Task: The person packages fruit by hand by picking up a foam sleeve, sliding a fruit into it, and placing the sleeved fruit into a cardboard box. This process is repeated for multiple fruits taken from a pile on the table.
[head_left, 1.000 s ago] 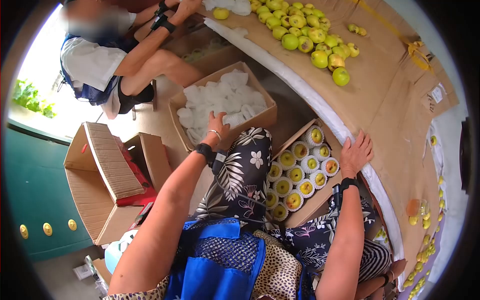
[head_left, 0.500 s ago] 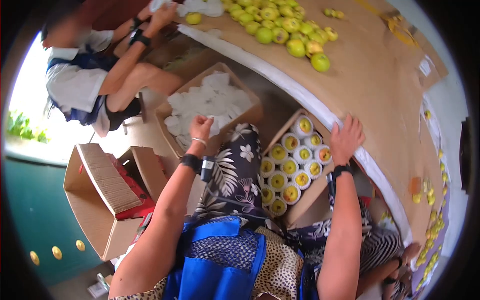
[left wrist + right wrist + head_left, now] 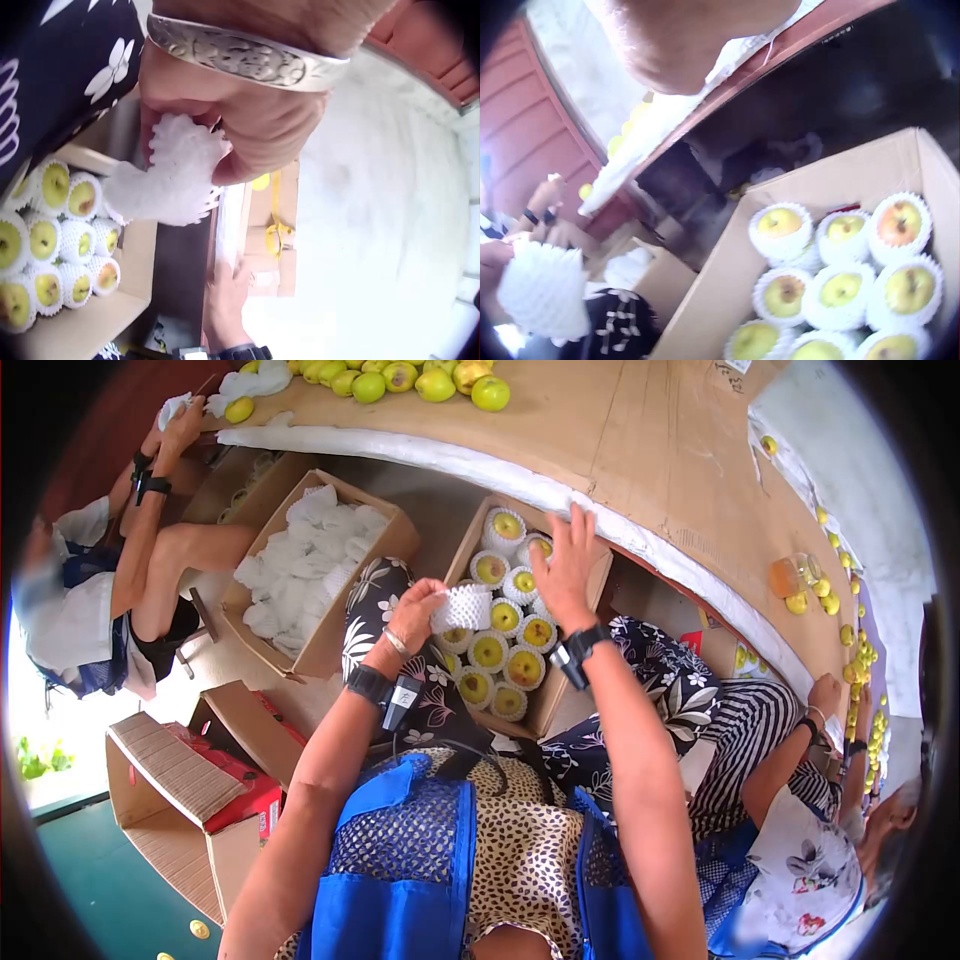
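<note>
The left hand (image 3: 412,618) pinches a white foam net sleeve (image 3: 462,608) by its edge, just over the left side of a cardboard box (image 3: 572,670) of apples in foam nets (image 3: 488,651). In the left wrist view the fingers hold the same sleeve (image 3: 174,174), its scalloped rim showing. The right hand (image 3: 567,565), fingers extended and holding nothing visible, is over the box's right edge beside the table edge. The right wrist view shows part of that hand (image 3: 682,45) above netted apples (image 3: 840,289).
A box of loose foam nets (image 3: 312,560) stands left of the knees. Bare apples (image 3: 435,384) lie on the cardboard-covered table (image 3: 650,440). Empty cartons (image 3: 180,780) are at lower left. Other people sit at left and right.
The left hand has moved from the foam-net box to the apple box with a sleeve pinched in it. The right hand has come off the tabletop. The head view has turned rightward.
</note>
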A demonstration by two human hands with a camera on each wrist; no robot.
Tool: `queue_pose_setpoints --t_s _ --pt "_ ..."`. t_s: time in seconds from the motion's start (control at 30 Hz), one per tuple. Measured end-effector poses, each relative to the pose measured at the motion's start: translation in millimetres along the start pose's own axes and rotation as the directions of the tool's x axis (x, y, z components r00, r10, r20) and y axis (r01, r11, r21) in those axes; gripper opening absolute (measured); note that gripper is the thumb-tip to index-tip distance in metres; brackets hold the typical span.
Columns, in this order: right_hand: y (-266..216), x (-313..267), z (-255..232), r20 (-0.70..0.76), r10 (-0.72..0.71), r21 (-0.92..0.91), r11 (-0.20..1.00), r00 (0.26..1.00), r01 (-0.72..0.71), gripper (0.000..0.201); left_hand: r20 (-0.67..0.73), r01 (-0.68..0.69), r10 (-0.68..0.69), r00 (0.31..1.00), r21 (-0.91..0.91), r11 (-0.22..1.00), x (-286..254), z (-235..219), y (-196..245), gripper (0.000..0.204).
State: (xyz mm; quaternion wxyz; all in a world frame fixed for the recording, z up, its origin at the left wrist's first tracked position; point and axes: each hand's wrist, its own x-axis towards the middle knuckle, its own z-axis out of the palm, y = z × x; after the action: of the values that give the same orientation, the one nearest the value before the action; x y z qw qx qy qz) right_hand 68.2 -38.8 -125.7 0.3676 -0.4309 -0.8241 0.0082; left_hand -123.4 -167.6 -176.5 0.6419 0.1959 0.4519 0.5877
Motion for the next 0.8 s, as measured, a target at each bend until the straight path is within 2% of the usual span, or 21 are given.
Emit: queue_pose_setpoints --t_s 0.03,0.07,0.1,0.13,0.17,0.2,0.23,0.27,0.33,0.37,0.4,0.5,0.53,0.57,0.63,0.67,0.77,0.8 --pt "-1.6 -13.7 4.1 0.116 0.087 0.194 0.975 0.990 -0.108 0.041 0.018 0.022 -0.022 1.000 0.005 1.000 -1.0 -1.2 -6.2 0.004" --pt "-2.2 -32.6 11.0 0.245 0.153 0.367 0.899 0.957 -0.238 0.037 0.035 0.051 -0.052 0.998 0.014 0.999 -3.9 -3.5 -12.9 0.004" --pt "-1.8 -56.7 23.8 0.436 0.329 0.508 0.678 0.838 -0.531 0.033 0.048 0.079 -0.080 0.996 0.026 0.997 -6.0 -7.0 -19.0 0.005" --pt "-0.8 -81.9 39.5 0.634 0.407 0.549 0.363 0.658 -0.753 0.030 0.102 0.109 -0.112 0.988 0.039 0.993 -1.1 -11.2 -28.0 0.005" --pt "0.8 -108.0 52.2 0.583 0.396 0.521 0.488 0.709 -0.701 0.026 0.074 0.132 -0.139 0.988 0.094 0.987 2.2 -16.4 -35.2 0.005" --pt "-8.1 -125.2 49.9 0.570 0.461 0.430 0.538 0.680 -0.725 0.023 0.050 0.155 -0.163 0.985 0.145 0.977 6.4 -19.1 -42.6 0.005" --pt "4.1 -157.8 67.0 0.628 0.460 0.409 0.493 0.628 -0.768 0.022 0.026 0.184 -0.192 0.981 0.195 0.963 8.1 -18.1 -48.4 0.005" --pt "16.6 -187.7 75.8 0.693 0.499 0.331 0.422 0.521 -0.844 0.022 -0.041 0.229 -0.227 0.973 0.280 0.932 7.8 -15.1 -48.1 0.005" --pt "30.8 -208.5 72.7 0.737 0.571 0.277 0.234 0.362 -0.932 0.022 -0.021 0.190 -0.192 0.981 0.291 0.938 4.6 -11.4 -46.6 0.007" --pt "37.7 -212.6 74.1 0.729 0.610 0.304 0.118 0.310 -0.945 0.022 -0.015 0.167 -0.170 0.985 0.300 0.939 3.8 -12.5 -42.3 0.007" --pt "44.1 -207.7 76.9 0.670 0.602 0.371 0.236 0.435 -0.898 0.024 -0.013 0.175 -0.179 0.984 0.270 0.947 10.4 -23.6 -54.0 0.011" --pt "23.5 -163.9 42.7 0.772 0.462 0.499 -0.014 0.437 -0.866 0.029 0.020 0.190 -0.216 0.976 0.400 0.897 5.5 -7.5 -46.9 0.014" --pt "16.2 -158.6 39.5 0.833 0.373 0.489 -0.151 0.409 -0.859 0.033 -0.039 0.261 -0.261 0.964 0.297 0.919 1.4 9.8 -44.2 0.014" --pt "9.3 -159.2 42.8 0.837 0.337 0.494 -0.128 0.431 -0.860 0.032 -0.016 0.272 -0.285 0.958 0.354 0.895 8.5 4.4 -56.2 0.014" --pt "-9.4 -160.5 38.4 0.880 0.258 0.452 -0.200 0.399 -0.869 0.031 0.013 0.288 -0.331 0.943 0.463 0.838 20.4 -10.9 -79.4 0.015" --pt "-15.4 -160.7 38.6 0.841 0.314 0.444 0.061 0.440 -0.894 0.027 -0.030 0.353 -0.392 0.920 0.501 0.790 22.2 -12.2 -83.6 0.015" --pt "-9.8 -173.1 52.7 0.801 0.390 0.410 0.196 0.455 -0.891 0.020 -0.154 0.418 -0.395 0.906 0.488 0.766 16.0 3.4 -74.3 0.017" --pt "-9.9 -167.3 43.8 0.777 0.349 0.471 0.232 0.524 -0.851 0.019 -0.137 0.416 -0.406 0.903 0.508 0.754 13.4 9.1 -67.4 0.018"
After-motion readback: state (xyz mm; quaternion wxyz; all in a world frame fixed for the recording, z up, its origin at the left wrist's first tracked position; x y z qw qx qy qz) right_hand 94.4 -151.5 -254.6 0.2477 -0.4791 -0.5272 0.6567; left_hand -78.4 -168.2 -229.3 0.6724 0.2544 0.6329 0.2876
